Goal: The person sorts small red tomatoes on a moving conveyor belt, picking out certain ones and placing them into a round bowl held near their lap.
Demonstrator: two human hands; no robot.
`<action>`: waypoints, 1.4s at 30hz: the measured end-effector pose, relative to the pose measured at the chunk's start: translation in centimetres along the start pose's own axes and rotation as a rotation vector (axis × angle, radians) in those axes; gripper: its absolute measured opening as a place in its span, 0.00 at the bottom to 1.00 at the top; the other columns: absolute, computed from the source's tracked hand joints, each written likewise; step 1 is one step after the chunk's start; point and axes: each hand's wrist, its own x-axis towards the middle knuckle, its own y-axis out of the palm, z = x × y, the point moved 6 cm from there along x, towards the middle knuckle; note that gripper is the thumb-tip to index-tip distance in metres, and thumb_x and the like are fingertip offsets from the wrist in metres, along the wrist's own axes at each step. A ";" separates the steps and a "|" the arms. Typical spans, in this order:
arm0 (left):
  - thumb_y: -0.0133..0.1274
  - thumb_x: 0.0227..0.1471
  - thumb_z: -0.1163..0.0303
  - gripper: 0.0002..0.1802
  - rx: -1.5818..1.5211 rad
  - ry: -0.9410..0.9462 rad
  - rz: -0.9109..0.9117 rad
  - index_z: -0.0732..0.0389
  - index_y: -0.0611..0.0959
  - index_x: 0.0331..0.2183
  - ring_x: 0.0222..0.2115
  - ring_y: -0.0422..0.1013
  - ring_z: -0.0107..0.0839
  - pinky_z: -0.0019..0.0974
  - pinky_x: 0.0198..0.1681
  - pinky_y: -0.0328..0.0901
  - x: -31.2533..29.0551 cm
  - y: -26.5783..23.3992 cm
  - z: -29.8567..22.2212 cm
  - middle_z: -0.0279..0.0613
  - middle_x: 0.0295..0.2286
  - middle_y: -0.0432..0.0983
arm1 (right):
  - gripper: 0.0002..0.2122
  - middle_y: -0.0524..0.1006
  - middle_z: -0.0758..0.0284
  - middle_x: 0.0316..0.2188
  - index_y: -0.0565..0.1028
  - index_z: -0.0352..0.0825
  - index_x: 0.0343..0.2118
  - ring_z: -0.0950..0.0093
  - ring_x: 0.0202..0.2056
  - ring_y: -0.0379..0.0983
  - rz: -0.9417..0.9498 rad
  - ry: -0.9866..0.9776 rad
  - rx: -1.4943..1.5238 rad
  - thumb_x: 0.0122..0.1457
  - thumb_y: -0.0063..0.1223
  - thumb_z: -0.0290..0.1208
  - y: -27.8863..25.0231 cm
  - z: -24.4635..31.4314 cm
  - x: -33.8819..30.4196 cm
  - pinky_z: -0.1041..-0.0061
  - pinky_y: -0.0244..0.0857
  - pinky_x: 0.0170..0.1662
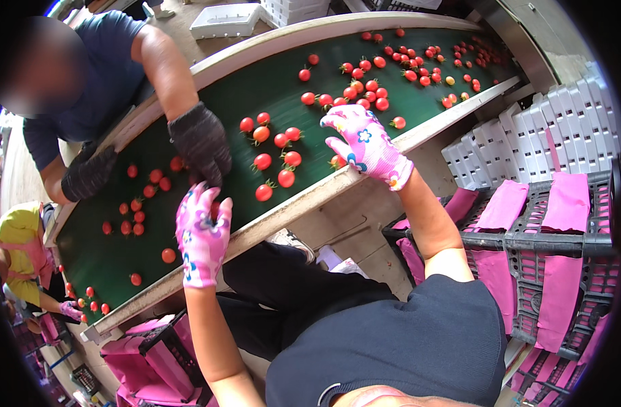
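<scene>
Red cherry tomatoes with green stems lie scattered over a dark green conveyor belt. My left hand, in a pink flowered glove, is low over the near side of the belt. Its thumb and fingers close around a cherry tomato, which is partly covered. My right hand, gloved alike, reaches over the belt's near rail farther right. Its thumb and fingers are apart, pointing left, with a tomato just under the thumb and a cluster beyond the fingertips.
Across the belt, a co-worker's dark-gloved hand comes very near my left fingertips. Another person in yellow is at the far left end. Black crates with pink liners and stacked white crates stand at right. A pale rail edges the belt.
</scene>
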 end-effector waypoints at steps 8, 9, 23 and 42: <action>0.61 0.48 0.76 0.09 -0.003 0.071 -0.304 0.62 0.84 0.35 0.39 0.74 0.40 0.40 0.48 0.65 -1.1 -2.6 -3.9 0.43 0.36 0.80 | 0.12 0.77 0.63 0.40 0.77 0.34 0.42 0.63 0.43 0.74 0.036 0.052 0.025 0.54 0.55 0.23 -1.1 -10.2 2.0 0.66 0.68 0.48; 0.59 0.48 0.78 0.09 -0.030 0.061 -0.345 0.62 0.84 0.35 0.38 0.74 0.39 0.40 0.46 0.67 -1.2 -2.9 -3.9 0.43 0.35 0.80 | 0.13 0.77 0.64 0.41 0.77 0.36 0.43 0.62 0.46 0.72 0.078 -0.031 -0.070 0.53 0.56 0.27 -0.9 -10.1 2.7 0.65 0.65 0.51; 0.45 0.62 0.73 0.16 -1.847 -0.649 0.128 0.66 0.75 0.50 0.37 0.71 0.28 0.28 0.36 0.68 4.2 7.3 -10.8 0.44 0.44 0.74 | 0.21 0.74 0.60 0.46 0.73 0.36 0.47 0.57 0.52 0.68 0.115 -0.245 0.572 0.53 0.62 0.39 -0.4 5.0 2.9 0.59 0.58 0.57; 0.44 0.60 0.82 0.14 -1.224 -0.426 -0.623 0.66 0.78 0.46 0.22 0.63 0.18 0.20 0.24 0.57 -1.2 -0.4 0.8 0.36 0.27 0.71 | 0.29 0.64 0.58 0.60 0.64 0.37 0.60 0.49 0.65 0.50 0.421 -0.295 0.047 0.58 0.56 0.43 5.1 1.2 3.8 0.51 0.43 0.66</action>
